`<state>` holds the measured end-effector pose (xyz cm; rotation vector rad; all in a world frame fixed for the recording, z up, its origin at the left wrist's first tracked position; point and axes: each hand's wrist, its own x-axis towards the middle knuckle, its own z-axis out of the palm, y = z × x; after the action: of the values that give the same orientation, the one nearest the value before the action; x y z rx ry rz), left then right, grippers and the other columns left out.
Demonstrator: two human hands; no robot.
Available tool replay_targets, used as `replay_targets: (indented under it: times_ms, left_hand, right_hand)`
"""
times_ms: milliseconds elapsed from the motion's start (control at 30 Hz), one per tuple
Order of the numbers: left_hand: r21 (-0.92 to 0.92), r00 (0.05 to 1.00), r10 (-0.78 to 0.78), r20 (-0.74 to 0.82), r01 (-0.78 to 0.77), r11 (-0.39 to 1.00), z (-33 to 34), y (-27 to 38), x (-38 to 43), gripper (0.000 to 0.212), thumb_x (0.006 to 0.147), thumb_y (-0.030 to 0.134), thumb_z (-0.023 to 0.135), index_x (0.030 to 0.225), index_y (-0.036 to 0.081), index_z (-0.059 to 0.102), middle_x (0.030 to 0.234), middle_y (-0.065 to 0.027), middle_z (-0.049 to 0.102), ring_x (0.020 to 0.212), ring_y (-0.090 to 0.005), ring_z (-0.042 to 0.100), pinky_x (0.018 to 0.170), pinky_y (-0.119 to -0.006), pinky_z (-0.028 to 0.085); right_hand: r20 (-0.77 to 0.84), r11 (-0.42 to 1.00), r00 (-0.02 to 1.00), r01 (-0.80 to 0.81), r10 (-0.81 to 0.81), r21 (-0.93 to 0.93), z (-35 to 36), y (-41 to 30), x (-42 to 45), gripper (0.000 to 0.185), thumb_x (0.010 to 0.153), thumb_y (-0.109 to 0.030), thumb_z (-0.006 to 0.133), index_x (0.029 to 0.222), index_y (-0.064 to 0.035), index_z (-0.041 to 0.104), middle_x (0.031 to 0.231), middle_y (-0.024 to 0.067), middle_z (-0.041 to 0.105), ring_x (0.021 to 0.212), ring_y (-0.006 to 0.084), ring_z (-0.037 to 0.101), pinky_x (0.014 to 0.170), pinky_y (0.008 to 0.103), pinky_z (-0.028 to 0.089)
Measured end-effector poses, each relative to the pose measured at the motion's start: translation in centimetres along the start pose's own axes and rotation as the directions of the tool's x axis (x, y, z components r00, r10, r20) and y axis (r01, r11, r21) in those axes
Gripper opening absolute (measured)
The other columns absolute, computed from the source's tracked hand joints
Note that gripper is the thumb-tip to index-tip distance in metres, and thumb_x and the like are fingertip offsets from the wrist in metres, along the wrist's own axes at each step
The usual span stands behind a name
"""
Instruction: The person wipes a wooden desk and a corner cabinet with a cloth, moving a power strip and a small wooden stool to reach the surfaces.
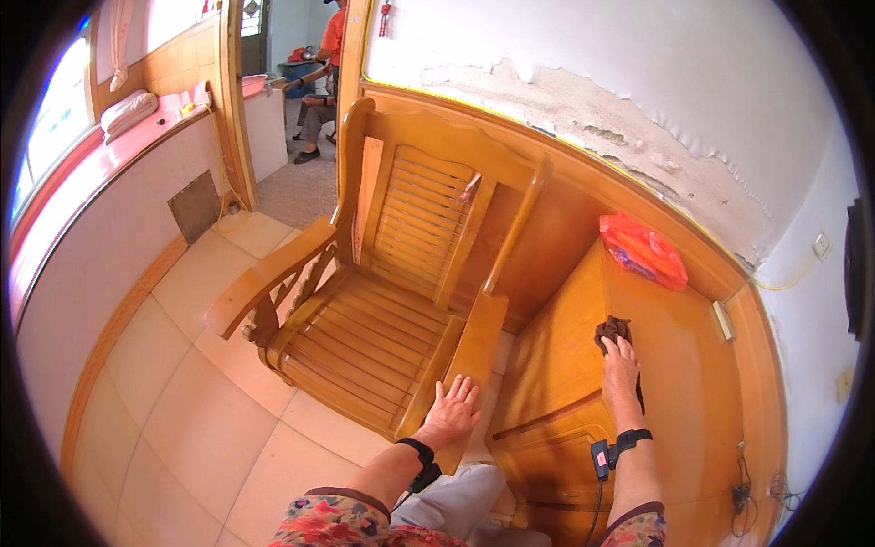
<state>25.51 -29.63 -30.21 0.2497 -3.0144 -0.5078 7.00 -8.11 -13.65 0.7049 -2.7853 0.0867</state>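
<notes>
My left hand (pixel 454 410) rests flat, fingers spread, on the right armrest (pixel 482 335) of a varnished wooden armchair (pixel 369 342) with a slatted seat and back. Under my right hand (pixel 621 369) is a bunched dark brown cloth (pixel 610 330), pressed at the edge of a wooden cabinet's top (pixel 677 383). Part of the cloth hangs out beside the wrist. The cabinet (pixel 554 349) stands just right of the chair, its paneled front facing me.
A red plastic bag (pixel 642 251) lies at the back of the cabinet top. Loose black cables (pixel 742 492) are at its near right. Plaster peels from the wall (pixel 601 130). A folded towel (pixel 128 113) sits on the window ledge. People (pixel 321 102) are beyond the doorway.
</notes>
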Motion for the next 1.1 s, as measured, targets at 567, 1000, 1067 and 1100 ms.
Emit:
replay_targets:
  times_ms: [567, 1000, 1067, 1100]
  left_hand:
    - [-0.017, 1.000, -0.015, 0.007, 0.015, 1.000, -1.3, 0.1, -0.1, 0.055, 0.086, 0.037, 0.042, 0.130, 0.005, 0.036, 0.140, -0.0121, 0.027, 0.132, -0.0261, 0.019, 0.104, -0.052, 0.017]
    - [-0.029, 0.999, -0.041, 0.024, 0.042, 0.999, -1.4, -0.4, -0.4, 0.055, 0.085, 0.037, 0.043, 0.130, 0.006, 0.036, 0.140, -0.0118, 0.026, 0.133, -0.0258, 0.016, 0.105, -0.052, 0.015]
    - [-0.026, 1.000, -0.013, 0.003, 0.013, 1.000, -0.9, 0.3, 0.2, 0.056, 0.085, 0.038, 0.044, 0.130, 0.006, 0.036, 0.140, -0.0116, 0.027, 0.132, -0.0260, 0.017, 0.104, -0.053, 0.016]
    - [-0.019, 1.000, -0.013, -0.015, 0.013, 1.000, -0.8, 0.3, 0.5, 0.056, 0.084, 0.038, 0.044, 0.130, 0.006, 0.037, 0.140, -0.0116, 0.027, 0.132, -0.0260, 0.018, 0.103, -0.054, 0.016]
  right_hand:
    - [-0.118, 0.838, 0.834, -0.545, 0.540, -0.017, -2.1, 22.5, -17.7, 0.035, 0.085, -0.006, 0.042, 0.120, -0.0060, 0.046, 0.123, 0.0204, 0.046, 0.113, 0.0342, 0.043, 0.094, 0.0394, 0.037]
    - [-0.032, 0.782, 0.858, -0.482, 0.512, -0.396, -12.0, 18.3, -31.8, 0.035, 0.087, -0.006, 0.037, 0.121, -0.0015, 0.044, 0.116, 0.0218, 0.050, 0.108, 0.0346, 0.047, 0.091, 0.0383, 0.038]
    - [-0.115, 0.670, 0.745, -0.648, 0.658, -0.363, -8.5, 26.4, -33.9, 0.033, 0.088, -0.008, 0.038, 0.119, -0.0012, 0.046, 0.115, 0.0213, 0.051, 0.106, 0.0346, 0.048, 0.090, 0.0386, 0.040]
    - [-0.163, 0.597, 0.664, -0.735, 0.730, -0.321, -6.1, 30.7, -34.6, 0.032, 0.088, -0.009, 0.039, 0.119, -0.0011, 0.046, 0.114, 0.0211, 0.052, 0.106, 0.0346, 0.049, 0.089, 0.0388, 0.040]
